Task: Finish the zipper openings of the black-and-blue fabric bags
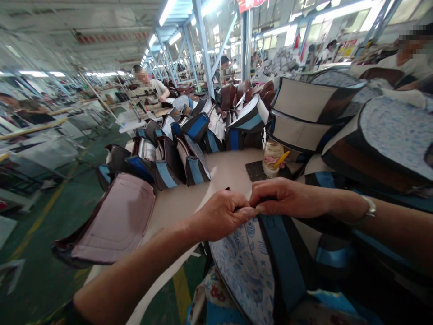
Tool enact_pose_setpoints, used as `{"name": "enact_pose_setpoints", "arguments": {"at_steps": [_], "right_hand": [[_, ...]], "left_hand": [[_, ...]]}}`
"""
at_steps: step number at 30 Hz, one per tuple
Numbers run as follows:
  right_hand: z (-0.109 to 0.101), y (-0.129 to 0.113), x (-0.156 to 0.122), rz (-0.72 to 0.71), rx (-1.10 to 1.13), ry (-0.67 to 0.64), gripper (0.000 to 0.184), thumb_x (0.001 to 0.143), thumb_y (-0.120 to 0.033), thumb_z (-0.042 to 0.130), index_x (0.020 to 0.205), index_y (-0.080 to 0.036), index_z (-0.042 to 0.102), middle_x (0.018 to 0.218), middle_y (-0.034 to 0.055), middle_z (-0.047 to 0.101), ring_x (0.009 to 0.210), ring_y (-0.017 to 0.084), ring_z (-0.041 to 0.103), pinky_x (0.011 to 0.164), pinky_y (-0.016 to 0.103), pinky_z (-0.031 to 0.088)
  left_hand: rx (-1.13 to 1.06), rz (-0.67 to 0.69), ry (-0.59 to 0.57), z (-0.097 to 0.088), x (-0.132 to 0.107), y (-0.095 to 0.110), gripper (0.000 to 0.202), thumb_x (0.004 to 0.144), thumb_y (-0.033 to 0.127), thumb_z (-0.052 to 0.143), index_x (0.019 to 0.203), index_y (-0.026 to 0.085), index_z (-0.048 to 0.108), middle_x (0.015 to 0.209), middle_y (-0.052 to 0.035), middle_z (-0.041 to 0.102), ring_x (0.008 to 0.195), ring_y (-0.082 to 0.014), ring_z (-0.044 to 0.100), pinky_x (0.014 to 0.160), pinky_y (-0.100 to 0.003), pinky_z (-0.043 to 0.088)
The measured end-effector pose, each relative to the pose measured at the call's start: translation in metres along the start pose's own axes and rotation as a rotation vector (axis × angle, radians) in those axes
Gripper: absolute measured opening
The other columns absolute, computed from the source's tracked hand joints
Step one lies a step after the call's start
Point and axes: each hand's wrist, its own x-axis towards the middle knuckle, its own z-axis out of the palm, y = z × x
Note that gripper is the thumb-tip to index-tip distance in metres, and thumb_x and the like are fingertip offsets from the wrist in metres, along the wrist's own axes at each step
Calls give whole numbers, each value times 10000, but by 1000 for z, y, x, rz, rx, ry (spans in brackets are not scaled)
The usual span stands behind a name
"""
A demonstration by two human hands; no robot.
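Looks down a long factory hall under rows of fluorescent tube lights (169, 11), with blue steel columns (204, 49) running along the middle and a red-lettered banner (111, 37) hanging below the pale ceiling (67, 18) at the left. Shows a dark green floor (77, 180) marked with a yellow line (45, 210), pale worktables (43, 153) blurred at the left edge, a beige tabletop (230, 170) in the near middle and bright windows (321, 27) at the far right. Takes in a few seated people (154, 85) far back in the hall, small and hard to make out.
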Motion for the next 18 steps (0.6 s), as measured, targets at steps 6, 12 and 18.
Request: {"name": "enact_pose_setpoints", "arguments": {"at_steps": [6, 12, 18], "right_hand": [[-1, 3, 8, 59, 143, -70, 261, 899, -360, 615, 823, -112, 644, 781, 12, 532, 720, 120, 483, 661, 249, 382], [6, -1, 6, 101, 165, -24, 232, 894, -317, 611, 781, -114, 624, 777, 7, 508, 697, 112, 453, 632, 250, 356], [8, 1, 5, 106, 166, -2, 219, 900, -302, 594, 783, -120, 627, 783, 16, 514, 709, 122, 463, 641, 257, 360]], "left_hand": [[-331, -154, -125, -23, -1, -13, 605, 964, 581, 344, 828, 119, 709, 752, -35, 633, 681, -130, 537, 650, -250, 411], [-290, -154, -311, -35, 0, -30, 398, 879, 503, 582, 761, 125, 631, 646, 35, 468, 606, -102, 405, 581, -235, 334], [-60, 150, -138, -27, -10, -32, 225, 914, 330, 572, 820, 135, 636, 789, 4, 541, 738, -113, 500, 677, -223, 385]]}}
